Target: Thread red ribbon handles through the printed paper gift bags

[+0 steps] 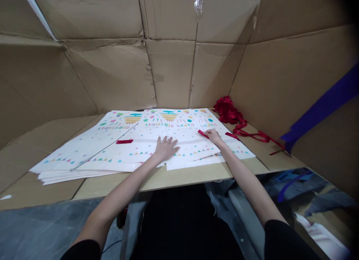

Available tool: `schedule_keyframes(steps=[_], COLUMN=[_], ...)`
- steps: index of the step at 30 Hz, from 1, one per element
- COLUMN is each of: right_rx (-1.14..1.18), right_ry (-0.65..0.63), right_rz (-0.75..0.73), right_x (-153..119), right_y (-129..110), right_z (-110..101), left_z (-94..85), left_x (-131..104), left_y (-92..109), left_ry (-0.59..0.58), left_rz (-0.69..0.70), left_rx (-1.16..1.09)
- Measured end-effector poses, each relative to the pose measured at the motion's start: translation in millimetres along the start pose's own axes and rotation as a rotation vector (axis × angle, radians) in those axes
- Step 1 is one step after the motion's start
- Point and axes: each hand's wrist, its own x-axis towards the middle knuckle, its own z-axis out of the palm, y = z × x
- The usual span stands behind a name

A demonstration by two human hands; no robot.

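My left hand [166, 148] lies flat, fingers spread, on a white sheet printed with birthday lettering and coloured bunting [146, 146]. At the sheet's right part, my right hand [213, 136] is closed in a pinch on a short red ribbon [202, 133], whose end sticks out to the left of the fingers. Another red ribbon piece [124, 141] rests on the sheet to the left of my left hand. A third red strip [232, 135] lies on the paper just right of my right wrist. The lettering appears upside down from here.
A stack of printed sheets [84, 149] with a long thin metal rod [103, 149] across it is at the left. A tangle of red ribbon [226, 110] sits at the back right. Cardboard walls [171, 73] enclose the table; a blue strip [322, 107] hangs at right.
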Motion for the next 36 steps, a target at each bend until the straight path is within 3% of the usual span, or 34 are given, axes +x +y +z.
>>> schedule_keyframes(steps=[21,29,36], right_rx=[-0.426,-0.653,-0.592], right_ry=[-0.013,0.085,0.116], right_rz=[-0.120,0.002,0.069], right_x=[-10.0,-18.3,-19.7], right_y=[0.0,-2.8,-3.9], right_z=[9.7,13.7,7.3], left_z=[-1.3,-3.9,-6.9], left_x=[-3.7,-4.5,-6.0], left_y=[0.7,2.6,3.5], left_ry=[0.001,-0.018,-0.033], left_rz=[-0.003,-0.013,-0.021], left_rx=[-0.017,-0.030,-0.034])
